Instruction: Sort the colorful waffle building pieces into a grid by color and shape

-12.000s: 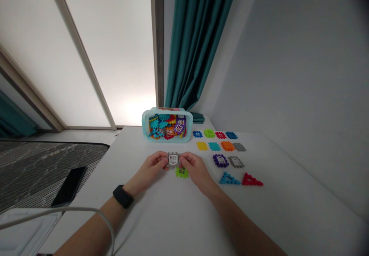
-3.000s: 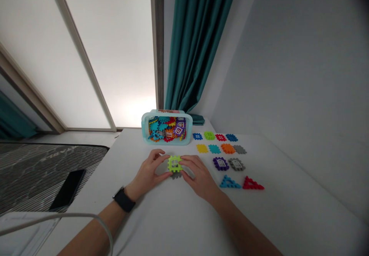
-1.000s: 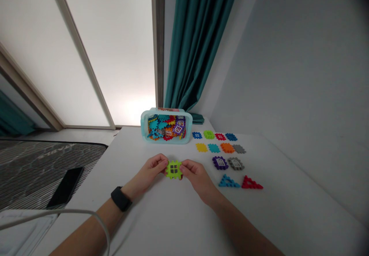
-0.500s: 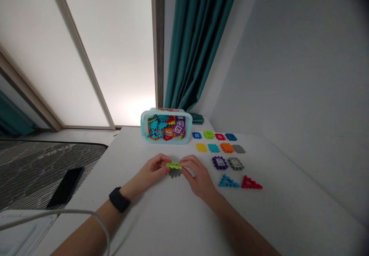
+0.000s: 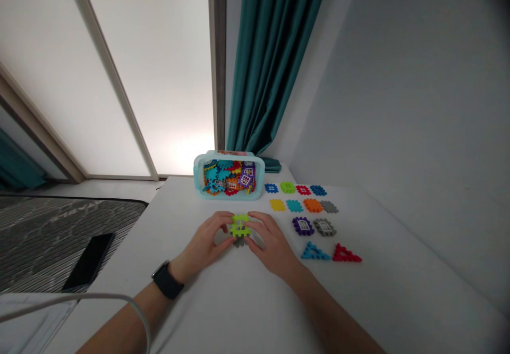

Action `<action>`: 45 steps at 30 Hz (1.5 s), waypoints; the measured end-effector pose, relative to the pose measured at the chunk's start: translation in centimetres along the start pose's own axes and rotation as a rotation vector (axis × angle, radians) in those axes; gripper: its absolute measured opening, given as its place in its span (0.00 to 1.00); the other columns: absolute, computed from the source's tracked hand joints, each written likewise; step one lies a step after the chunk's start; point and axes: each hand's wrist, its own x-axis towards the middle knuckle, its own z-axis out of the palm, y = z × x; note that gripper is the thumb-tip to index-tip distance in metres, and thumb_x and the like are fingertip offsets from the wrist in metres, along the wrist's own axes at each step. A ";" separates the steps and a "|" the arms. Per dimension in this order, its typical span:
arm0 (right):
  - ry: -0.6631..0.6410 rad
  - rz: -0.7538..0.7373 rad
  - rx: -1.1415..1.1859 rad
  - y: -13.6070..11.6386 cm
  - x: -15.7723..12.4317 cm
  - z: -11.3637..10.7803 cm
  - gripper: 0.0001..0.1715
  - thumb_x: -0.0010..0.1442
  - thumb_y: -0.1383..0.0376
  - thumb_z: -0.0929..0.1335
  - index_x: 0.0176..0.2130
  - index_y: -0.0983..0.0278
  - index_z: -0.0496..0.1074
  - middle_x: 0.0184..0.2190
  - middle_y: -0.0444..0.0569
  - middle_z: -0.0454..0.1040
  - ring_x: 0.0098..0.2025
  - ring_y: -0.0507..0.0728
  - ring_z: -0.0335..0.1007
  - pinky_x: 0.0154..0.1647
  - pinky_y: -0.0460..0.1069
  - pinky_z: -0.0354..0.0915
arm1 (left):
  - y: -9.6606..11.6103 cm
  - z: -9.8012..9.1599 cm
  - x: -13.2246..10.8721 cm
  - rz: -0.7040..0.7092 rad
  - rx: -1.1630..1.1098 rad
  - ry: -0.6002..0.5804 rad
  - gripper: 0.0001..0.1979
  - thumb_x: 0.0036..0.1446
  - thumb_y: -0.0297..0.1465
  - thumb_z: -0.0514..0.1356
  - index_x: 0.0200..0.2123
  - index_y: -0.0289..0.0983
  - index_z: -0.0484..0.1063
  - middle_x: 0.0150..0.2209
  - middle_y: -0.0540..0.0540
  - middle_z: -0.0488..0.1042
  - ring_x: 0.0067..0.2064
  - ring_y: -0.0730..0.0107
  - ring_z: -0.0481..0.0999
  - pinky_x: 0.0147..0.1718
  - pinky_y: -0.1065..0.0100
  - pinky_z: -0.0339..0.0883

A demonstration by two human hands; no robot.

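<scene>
A lime-green waffle-style plastic block (image 5: 240, 226) with square openings stands between my two hands, near the table's middle. My left hand (image 5: 206, 245) grips its left side, and my right hand (image 5: 271, 245) grips its right side. A grey block (image 5: 239, 243) shows just below the green one, mostly hidden behind it and my fingers. I cannot tell whether the two are joined.
A pale teal plastic box (image 5: 229, 198) full of coloured blocks stands at the back of the white table (image 5: 187, 221). Rows of coloured blocks, window pieces and triangles lie to the right. A black phone (image 5: 88, 262) rests on a striped surface beyond the left edge.
The green block has turned from edge-on to showing its face, now sitting against the top of the grey block. My fingers have closed in around it from both sides.
</scene>
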 end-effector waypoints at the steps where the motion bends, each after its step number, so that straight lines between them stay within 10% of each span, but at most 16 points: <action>1: 0.000 -0.014 -0.020 0.0 0.0 0.0 0.19 0.63 0.70 0.67 0.53 0.57 0.70 0.58 0.56 0.70 0.60 0.63 0.67 0.62 0.62 0.67 | 0.0 0.0 0.0 0.005 0.013 -0.002 0.13 0.64 0.32 0.60 0.51 0.40 0.66 0.53 0.39 0.70 0.40 0.67 0.73 0.45 0.60 0.71; 32: -0.014 0.044 -0.142 1.5 1.2 -3.1 0.17 0.60 0.69 0.69 0.49 0.59 0.71 0.54 0.54 0.75 0.57 0.64 0.69 0.61 0.65 0.63 | 1.1 0.6 1.1 -0.029 0.088 -0.033 0.19 0.65 0.28 0.55 0.58 0.41 0.62 0.51 0.40 0.69 0.44 0.63 0.74 0.48 0.58 0.71; 45: -0.028 0.100 -0.167 10.1 0.7 -8.9 0.17 0.58 0.67 0.69 0.49 0.60 0.71 0.53 0.56 0.75 0.56 0.64 0.70 0.60 0.64 0.63 | 0.4 4.7 5.3 0.081 0.299 -0.257 0.08 0.63 0.28 0.55 0.43 0.40 0.72 0.43 0.42 0.75 0.44 0.58 0.72 0.44 0.60 0.66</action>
